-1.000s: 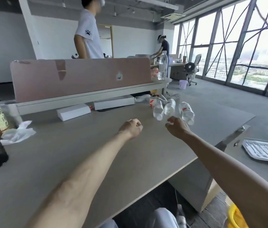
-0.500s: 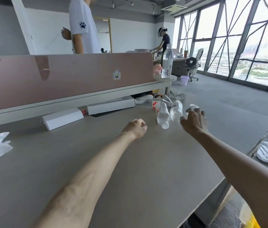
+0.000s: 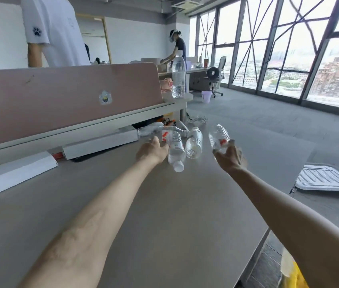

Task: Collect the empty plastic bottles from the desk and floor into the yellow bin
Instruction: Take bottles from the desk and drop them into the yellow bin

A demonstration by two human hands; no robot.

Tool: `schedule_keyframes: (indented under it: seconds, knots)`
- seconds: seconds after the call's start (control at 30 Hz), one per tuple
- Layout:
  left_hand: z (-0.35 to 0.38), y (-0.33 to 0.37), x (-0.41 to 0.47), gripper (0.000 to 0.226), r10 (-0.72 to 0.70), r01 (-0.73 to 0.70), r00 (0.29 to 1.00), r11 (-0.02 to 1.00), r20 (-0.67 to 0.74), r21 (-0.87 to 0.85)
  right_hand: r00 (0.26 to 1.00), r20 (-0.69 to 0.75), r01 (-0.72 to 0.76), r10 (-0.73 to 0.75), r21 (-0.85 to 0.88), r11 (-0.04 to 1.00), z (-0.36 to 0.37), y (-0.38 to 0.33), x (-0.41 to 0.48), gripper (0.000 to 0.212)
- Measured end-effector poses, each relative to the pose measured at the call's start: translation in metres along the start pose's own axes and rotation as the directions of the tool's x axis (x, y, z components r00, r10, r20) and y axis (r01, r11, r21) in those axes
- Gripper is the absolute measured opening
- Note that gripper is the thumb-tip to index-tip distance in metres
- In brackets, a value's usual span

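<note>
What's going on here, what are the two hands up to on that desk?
A person is collecting clear plastic bottles that lie side by side on the desk. The right hand grips the near end of the right bottle. The left hand, fingers open, is beside the left bottle without holding it. The middle bottle lies untouched. The yellow bin shows at the lower right.

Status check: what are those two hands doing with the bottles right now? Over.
Right hand grips rightmost bottle. Left hand, fingers out, beside left bottle. Between them, middle bottle untouched. Nothing in the way.
</note>
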State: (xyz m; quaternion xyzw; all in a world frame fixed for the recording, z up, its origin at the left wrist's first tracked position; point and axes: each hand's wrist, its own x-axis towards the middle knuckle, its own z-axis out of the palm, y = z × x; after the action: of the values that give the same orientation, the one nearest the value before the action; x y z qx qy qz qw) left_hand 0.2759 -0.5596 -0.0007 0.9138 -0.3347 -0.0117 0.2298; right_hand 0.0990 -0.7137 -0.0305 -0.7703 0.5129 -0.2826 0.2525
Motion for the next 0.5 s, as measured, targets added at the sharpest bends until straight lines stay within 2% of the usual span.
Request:
schedule_keyframes:
  seconds: [0.1,0.2,0.4,0.5]
  knots:
    - [0.01,0.024,0.016,0.076,-0.012,0.011,0.999,1.0,0.033,0.011,0.998,-0.052,0.025,-0.017,0.157,0.987,-0.017,0.009,-0.004,0.057]
    - [0.028,0.048,0.027,0.084,-0.017,0.017,0.998,1.0,0.059,-0.012,0.993,-0.093,0.099,-0.079,0.24,0.966,-0.035,0.022,-0.016,0.063]
    - [0.061,0.062,0.033,0.097,-0.098,0.098,0.995,0.995,0.008,0.015,0.977,-0.106,0.204,-0.186,0.2,0.958,-0.065,0.052,-0.035,0.07]
    - [0.061,0.059,0.026,0.095,-0.127,0.127,0.992,0.992,-0.012,-0.023,0.974,-0.108,0.215,-0.197,0.187,0.959,-0.08,0.061,-0.039,0.069]
